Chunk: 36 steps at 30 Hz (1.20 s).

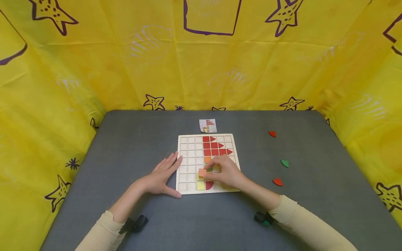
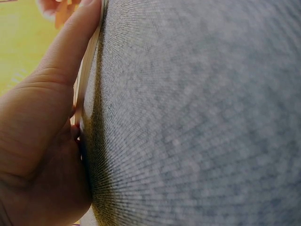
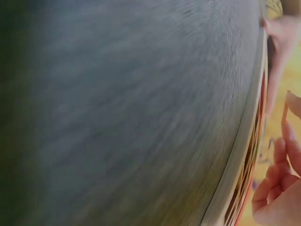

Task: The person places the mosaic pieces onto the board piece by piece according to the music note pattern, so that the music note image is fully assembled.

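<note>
My right hand [image 1: 227, 170] pinches an orange square tile [image 1: 202, 172] between thumb and finger, above the lower middle of a pale wooden grid board [image 1: 183, 167]. In the right wrist view the tile [image 3: 285, 107] appears edge-on. With fingers spread, my left hand [image 1: 161, 176] rests against the board's left edge; its thumb touches near the bottom corner. Red squares and triangles [image 1: 214, 145] fill part of the upper rows. Below them sit an orange square [image 1: 208, 159], a green piece [image 1: 208, 168], a yellow square [image 1: 200, 185] and a red rounded piece [image 1: 209, 185]. My right hand hides some cells.
A small printed card [image 1: 208, 125] with a coloured grid pattern lies behind the board. On the right of the grey table [image 1: 150, 129] are a red quarter-round piece [image 1: 272, 134], a green one [image 1: 284, 163] and another red piece [image 1: 277, 182]. Yellow cloth [image 1: 194, 69] encloses the table's back and sides.
</note>
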Tool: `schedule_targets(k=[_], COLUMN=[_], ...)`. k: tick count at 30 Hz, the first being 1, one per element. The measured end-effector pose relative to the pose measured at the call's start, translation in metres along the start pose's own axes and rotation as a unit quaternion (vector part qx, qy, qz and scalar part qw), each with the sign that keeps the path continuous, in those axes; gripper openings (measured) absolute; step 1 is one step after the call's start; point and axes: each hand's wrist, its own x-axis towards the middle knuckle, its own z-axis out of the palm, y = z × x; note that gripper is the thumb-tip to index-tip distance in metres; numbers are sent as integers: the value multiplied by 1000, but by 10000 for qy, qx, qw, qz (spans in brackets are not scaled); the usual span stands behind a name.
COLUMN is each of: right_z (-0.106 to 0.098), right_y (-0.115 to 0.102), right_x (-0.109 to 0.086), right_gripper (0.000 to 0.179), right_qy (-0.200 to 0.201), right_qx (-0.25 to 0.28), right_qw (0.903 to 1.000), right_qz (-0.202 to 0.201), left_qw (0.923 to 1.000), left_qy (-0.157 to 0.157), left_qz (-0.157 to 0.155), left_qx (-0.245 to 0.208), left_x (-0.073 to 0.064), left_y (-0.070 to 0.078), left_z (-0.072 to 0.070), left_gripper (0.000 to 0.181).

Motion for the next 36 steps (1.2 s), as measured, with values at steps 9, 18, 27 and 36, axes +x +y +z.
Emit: schedule_targets(k=[9, 18, 27, 36], right_z=[21, 26, 6, -30], right_y=[-16, -19, -8, 17], right_x=[17, 20, 10, -19], right_gripper=[26, 27, 26, 27], right_qy=[-355, -475, -337, 0], right_qx=[-1152, -1216, -494, -243], right_qw=[9900, 9888, 9972, 9993], right_qz=[-730, -725, -456, 290], left_qw=[10000, 9999, 10000, 10000], left_qy=[5, 40, 35, 21], left_qz=[65, 91, 40, 45], left_qx=[-68, -58, -24, -3], left_x=[-1, -2, 0, 0], left_y=[1, 1, 0, 0], left_z=[-1, -1, 1, 0], left_gripper=[126, 126, 127, 126])
